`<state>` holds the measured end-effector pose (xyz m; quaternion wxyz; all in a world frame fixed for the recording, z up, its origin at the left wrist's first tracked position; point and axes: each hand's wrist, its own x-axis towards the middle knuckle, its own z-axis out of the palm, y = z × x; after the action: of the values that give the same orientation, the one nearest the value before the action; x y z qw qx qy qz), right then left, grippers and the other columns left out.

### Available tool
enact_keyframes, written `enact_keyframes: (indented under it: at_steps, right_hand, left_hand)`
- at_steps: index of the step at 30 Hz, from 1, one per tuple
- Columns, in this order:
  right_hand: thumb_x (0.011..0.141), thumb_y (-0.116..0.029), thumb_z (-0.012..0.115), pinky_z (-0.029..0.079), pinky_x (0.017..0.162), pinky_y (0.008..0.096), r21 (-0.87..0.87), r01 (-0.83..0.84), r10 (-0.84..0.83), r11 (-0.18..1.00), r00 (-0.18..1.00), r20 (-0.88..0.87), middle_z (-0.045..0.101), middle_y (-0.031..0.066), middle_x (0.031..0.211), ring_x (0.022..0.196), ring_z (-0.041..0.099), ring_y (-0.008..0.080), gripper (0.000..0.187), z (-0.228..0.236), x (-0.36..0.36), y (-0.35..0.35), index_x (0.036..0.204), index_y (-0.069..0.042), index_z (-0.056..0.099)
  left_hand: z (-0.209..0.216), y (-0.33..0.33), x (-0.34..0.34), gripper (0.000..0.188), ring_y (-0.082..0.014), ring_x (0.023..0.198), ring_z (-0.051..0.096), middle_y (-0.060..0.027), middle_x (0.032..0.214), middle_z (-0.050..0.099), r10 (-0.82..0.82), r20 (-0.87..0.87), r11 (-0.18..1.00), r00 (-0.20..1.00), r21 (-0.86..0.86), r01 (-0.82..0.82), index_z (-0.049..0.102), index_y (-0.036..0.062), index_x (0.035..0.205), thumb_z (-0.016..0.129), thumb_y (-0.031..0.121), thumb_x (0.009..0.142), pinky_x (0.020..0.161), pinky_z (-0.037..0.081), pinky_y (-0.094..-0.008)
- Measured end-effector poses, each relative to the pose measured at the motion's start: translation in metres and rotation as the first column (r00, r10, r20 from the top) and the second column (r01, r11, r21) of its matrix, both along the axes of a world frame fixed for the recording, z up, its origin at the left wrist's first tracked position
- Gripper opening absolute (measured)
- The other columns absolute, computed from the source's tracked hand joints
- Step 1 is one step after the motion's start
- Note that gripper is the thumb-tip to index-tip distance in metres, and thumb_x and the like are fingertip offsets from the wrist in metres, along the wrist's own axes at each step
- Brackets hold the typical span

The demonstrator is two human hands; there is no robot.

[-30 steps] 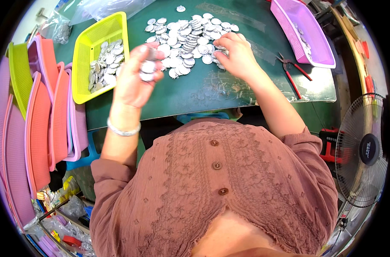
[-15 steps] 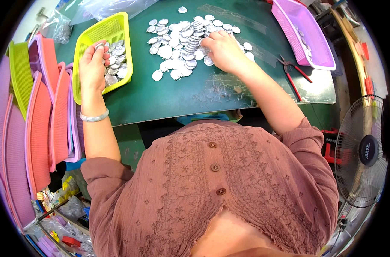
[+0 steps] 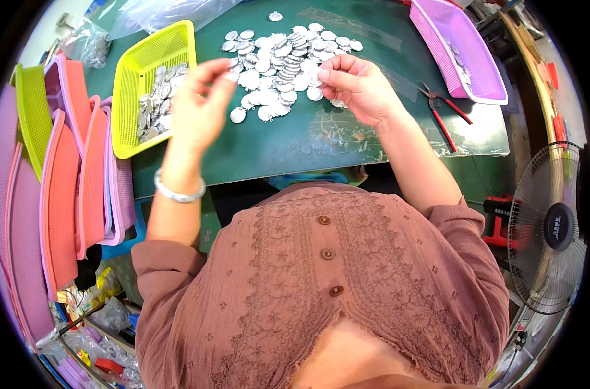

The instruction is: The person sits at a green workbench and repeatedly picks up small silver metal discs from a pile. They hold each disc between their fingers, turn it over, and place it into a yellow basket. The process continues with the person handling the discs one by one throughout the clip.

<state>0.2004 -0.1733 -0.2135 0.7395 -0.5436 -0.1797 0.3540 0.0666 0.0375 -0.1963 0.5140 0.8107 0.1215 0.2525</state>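
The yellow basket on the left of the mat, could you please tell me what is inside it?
The yellow basket holds a heap of silver discs. The left hand covers its near right corner.

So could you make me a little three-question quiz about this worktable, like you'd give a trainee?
1. True or false: the yellow basket already holds some silver discs.
2. Which tool lies on the green mat to the right of the right hand? A) a hammer B) red-handled pliers C) a ruler
3. Fill in: the loose pile of discs lies between the yellow basket and the ___ basket.

Key
1. True: discs lie heaped inside it, next to the raised left hand.
2. B: the red-handled pliers lie beside the basket on the right.
3. Pink.
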Motion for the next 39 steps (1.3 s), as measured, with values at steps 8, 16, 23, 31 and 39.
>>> enact_keyframes:
  at_steps: [8,16,23,31,39]
  right_hand:
    - [0.077,-0.008,0.064,0.045,0.064,0.0234,0.128,0.020,-0.006,0.991,0.994,-0.111,0.058,0.0040,0.081,0.068,0.056,0.0117,0.014,0.006,-0.028,-0.006,0.088,-0.001,0.058]
    - [0.077,-0.006,0.063,0.046,0.066,0.0246,0.103,0.126,-0.145,0.987,0.967,0.209,0.059,0.0037,0.081,0.069,0.055,0.0120,0.013,0.003,-0.040,-0.006,0.087,0.000,0.058]
    - [0.068,-0.002,0.066,0.045,0.064,0.0282,0.077,0.200,-0.146,0.977,0.361,0.921,0.058,0.0070,0.079,0.074,0.056,0.0204,0.015,0.002,-0.048,-0.003,0.083,-0.004,0.061]
    - [0.071,-0.007,0.063,0.044,0.071,0.0341,-0.122,0.387,-0.020,0.914,0.342,0.939,0.058,0.0098,0.085,0.081,0.055,0.0274,0.015,-0.017,-0.013,-0.019,0.086,-0.004,0.061]
    - [0.069,-0.013,0.064,0.041,0.078,0.0364,-0.289,0.478,0.214,0.829,0.206,0.955,0.056,0.0095,0.087,0.088,0.051,0.0283,0.021,-0.031,-0.001,-0.021,0.089,-0.006,0.062]
  left_hand:
    - [0.000,-0.067,0.013,0.015,-0.0085,0.062,0.055,-0.0036,0.077,0.061,-0.302,-0.009,0.703,0.953,-0.678,0.216,0.058,0.0021,0.093,0.053,0.015,0.086,0.057,0.042,-0.0198]
    - [-0.015,-0.074,0.014,0.015,-0.0125,0.065,0.058,-0.0058,0.078,0.062,-0.245,0.047,0.620,0.968,-0.760,0.194,0.057,0.0026,0.092,0.054,0.016,0.086,0.060,0.046,-0.0223]
    - [-0.024,-0.082,0.007,0.027,-0.0168,0.088,0.057,-0.0120,0.099,0.058,-0.253,0.173,0.352,0.952,-0.900,0.257,0.053,-0.0034,0.109,0.045,0.014,0.090,0.078,0.048,-0.0301]
    - [-0.030,-0.065,0.006,0.034,-0.0179,0.084,0.058,-0.0160,0.101,0.057,-0.349,0.199,0.160,0.916,-0.950,0.267,0.043,-0.0073,0.117,0.037,0.014,0.092,0.075,0.050,-0.0270]
    - [-0.032,-0.063,0.005,0.032,-0.0184,0.081,0.058,-0.0165,0.098,0.057,-0.345,0.203,0.103,0.916,-0.962,0.252,0.045,-0.0073,0.114,0.039,0.015,0.091,0.072,0.050,-0.0268]
